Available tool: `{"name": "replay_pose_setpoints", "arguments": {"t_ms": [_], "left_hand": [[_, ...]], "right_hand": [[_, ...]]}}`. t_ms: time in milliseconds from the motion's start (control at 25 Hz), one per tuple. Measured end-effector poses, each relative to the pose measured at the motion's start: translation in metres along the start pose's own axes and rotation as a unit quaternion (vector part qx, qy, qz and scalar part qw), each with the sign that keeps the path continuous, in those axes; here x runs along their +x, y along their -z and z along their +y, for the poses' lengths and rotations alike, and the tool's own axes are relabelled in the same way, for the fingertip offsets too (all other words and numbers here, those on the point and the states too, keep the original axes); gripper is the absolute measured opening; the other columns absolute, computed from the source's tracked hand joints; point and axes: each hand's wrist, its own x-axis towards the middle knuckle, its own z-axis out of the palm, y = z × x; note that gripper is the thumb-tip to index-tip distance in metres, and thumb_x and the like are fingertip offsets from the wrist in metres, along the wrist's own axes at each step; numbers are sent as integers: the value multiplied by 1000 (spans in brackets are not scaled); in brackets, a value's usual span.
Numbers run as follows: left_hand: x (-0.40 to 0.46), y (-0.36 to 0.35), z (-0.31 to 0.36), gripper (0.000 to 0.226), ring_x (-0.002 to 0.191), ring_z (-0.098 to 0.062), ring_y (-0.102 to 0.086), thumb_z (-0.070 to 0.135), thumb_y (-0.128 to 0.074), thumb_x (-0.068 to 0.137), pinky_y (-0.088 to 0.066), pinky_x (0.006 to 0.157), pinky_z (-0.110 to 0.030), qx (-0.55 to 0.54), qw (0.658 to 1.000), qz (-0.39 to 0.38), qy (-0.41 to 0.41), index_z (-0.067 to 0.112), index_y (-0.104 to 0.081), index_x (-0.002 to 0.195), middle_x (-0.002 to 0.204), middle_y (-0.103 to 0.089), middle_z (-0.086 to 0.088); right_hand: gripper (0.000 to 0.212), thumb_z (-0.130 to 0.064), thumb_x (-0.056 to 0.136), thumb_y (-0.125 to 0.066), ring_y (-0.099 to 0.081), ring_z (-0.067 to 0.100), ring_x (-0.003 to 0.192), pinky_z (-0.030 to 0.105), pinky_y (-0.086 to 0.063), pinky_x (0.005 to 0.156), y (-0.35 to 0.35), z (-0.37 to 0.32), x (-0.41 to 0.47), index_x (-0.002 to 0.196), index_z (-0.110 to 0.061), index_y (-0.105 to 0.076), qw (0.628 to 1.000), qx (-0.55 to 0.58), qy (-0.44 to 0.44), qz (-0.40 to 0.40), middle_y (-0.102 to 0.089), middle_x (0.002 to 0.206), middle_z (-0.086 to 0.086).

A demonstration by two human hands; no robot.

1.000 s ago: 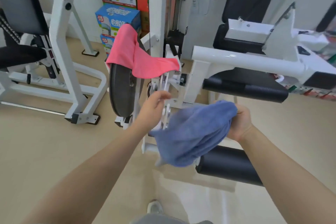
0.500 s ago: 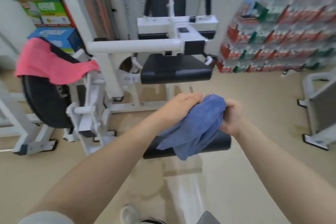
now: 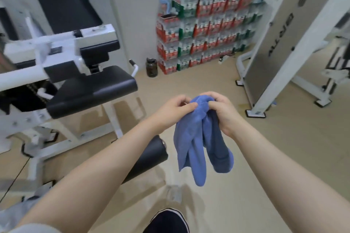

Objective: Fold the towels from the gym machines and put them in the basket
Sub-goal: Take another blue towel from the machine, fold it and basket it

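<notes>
A blue towel (image 3: 198,142) hangs bunched in front of me, its loose ends drooping toward the floor. My left hand (image 3: 174,109) pinches the towel's top edge from the left. My right hand (image 3: 221,111) grips the same top edge from the right, fingers curled into the cloth. Both hands are close together above the beige floor. No basket is in view, and no pink towel shows in this frame.
A white gym machine with a black seat (image 3: 91,89) and a black roller pad (image 3: 149,155) stands at the left. Stacked bottle packs (image 3: 204,24) line the back wall, with a dark bottle (image 3: 151,67) beside them. Another white machine frame (image 3: 284,43) rises at the right. My shoe (image 3: 168,221) shows below.
My view has swung right, away from the pink towel on the weight plate. My left hand came over and took the blue towel's top edge beside my right hand; the towel now hangs down.
</notes>
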Motion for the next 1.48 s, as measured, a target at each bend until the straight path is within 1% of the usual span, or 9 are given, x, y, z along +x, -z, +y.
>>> {"name": "replay_pose_setpoints", "arguments": {"t_ms": [120, 360, 560, 720, 920, 1080, 1280, 1400, 1480], "left_hand": [[63, -17, 8, 9, 60, 6, -46, 21, -52, 92, -37, 58, -7, 13, 1000, -6, -27, 13, -55, 88, 75, -52, 8], [230, -8, 35, 22, 60, -7, -46, 20, -58, 87, -36, 55, -19, 43, 998, -26, -24, 20, -48, 68, 66, -51, 7], [359, 16, 62, 23, 60, -7, -46, 20, -62, 84, -37, 55, -18, 73, 995, -31, -57, 21, -47, 67, 65, -51, 7], [445, 28, 66, 20, 63, -9, -47, 22, -63, 83, -38, 59, -20, 116, 989, -21, -90, 22, -47, 71, 69, -53, 8], [555, 39, 65, 18, 56, -6, -41, 21, -60, 84, -34, 50, -12, 197, 974, 5, -117, 17, -45, 76, 64, -48, 8], [659, 50, 62, 28, 55, -8, -39, 18, -59, 86, -35, 52, -12, 201, 971, 25, -128, 23, -37, 68, 63, -47, 5], [795, 76, 74, 36, 59, -17, -45, 17, -58, 85, -37, 57, -27, 218, 968, 22, -123, 22, -32, 62, 65, -50, -1], [873, 104, 85, 37, 66, -21, -48, 18, -60, 82, -40, 61, -35, 255, 958, 40, -121, 21, -31, 58, 70, -53, -7], [926, 124, 86, 38, 59, -13, -41, 23, -59, 83, -36, 57, -33, 309, 942, 41, -126, 23, -32, 58, 63, -45, 1]], "right_hand": [[23, 3, 69, -47, -58, 17, 75, 24, -47, 68, 48, -7, 36, 86, -1, -62, 999, -48, 4, 24, -63, 82, 11], [27, 10, 79, -50, -56, 11, 74, 21, -46, 70, 128, -38, 170, 78, -15, -61, 990, -117, 16, 75, -61, 76, 0], [18, 5, 78, -57, -54, 6, 70, 5, -43, 58, 185, -73, 276, 92, -5, -62, 971, -217, 19, 102, -61, 80, 1], [13, -1, 77, -60, -52, 7, 66, 7, -40, 54, 221, -84, 346, 90, -3, -62, 954, -268, 30, 134, -61, 79, 2], [7, -6, 77, -59, -46, 11, 63, 11, -36, 49, 267, -91, 448, 85, -8, -61, 939, -311, 16, 145, -56, 71, 1], [6, -6, 79, -58, -38, 10, 56, 9, -30, 42, 312, -93, 551, 79, -9, -53, 945, -300, -1, 127, -45, 63, -1], [9, -4, 82, -60, -39, 11, 60, 8, -35, 48, 366, -121, 686, 83, 0, -53, 953, -294, 22, 67, -45, 66, 2], [14, -10, 81, -61, -42, 7, 59, 7, -37, 50, 394, -143, 767, 74, -12, -50, 929, -368, 28, 32, -49, 66, -4], [23, -12, 82, -59, -42, 6, 57, 12, -36, 48, 410, -153, 821, 67, -22, -44, 911, -410, 27, 34, -49, 65, -6]]}}
